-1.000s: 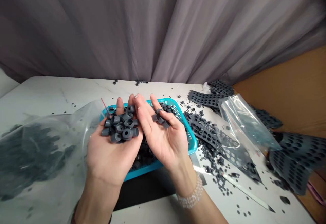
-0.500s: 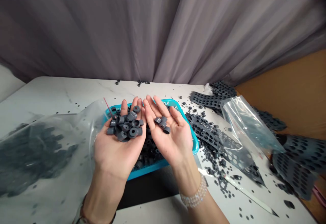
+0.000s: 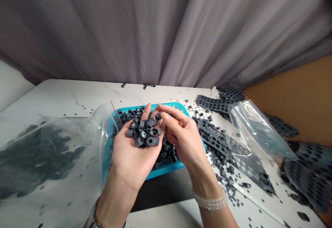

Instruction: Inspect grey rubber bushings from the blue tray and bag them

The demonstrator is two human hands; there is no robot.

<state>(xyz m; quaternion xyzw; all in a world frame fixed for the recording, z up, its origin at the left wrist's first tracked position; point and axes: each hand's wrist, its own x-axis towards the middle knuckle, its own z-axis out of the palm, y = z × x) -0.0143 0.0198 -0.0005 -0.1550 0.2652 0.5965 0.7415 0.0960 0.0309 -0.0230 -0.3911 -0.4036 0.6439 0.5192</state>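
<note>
My left hand [image 3: 137,158] is palm up, cupped under a pile of small dark grey rubber caps [image 3: 145,133], some with a hole in the end. My right hand [image 3: 185,134] pinches one rubber cap [image 3: 158,116] between thumb and forefinger at the pile's upper right edge. Its other fingers are curled, and whether they hold anything is hidden. Both hands are above a turquoise plastic basket [image 3: 168,168], which holds many more such caps [image 3: 166,153] and is partly covered by the hands.
A clear plastic bag [image 3: 90,127] of dark pieces lies left, a thin red strip at its opening. Perforated rubber sheets [image 3: 212,100], another clear bag [image 3: 259,127], scattered bits and a white pen-like tool [image 3: 261,205] lie right. A grey curtain [image 3: 129,30] hangs behind the white table [image 3: 64,96].
My right hand has turned from an open palm with a few caps to a pinch on one cap at the left hand's pile. The view has shifted slightly.
</note>
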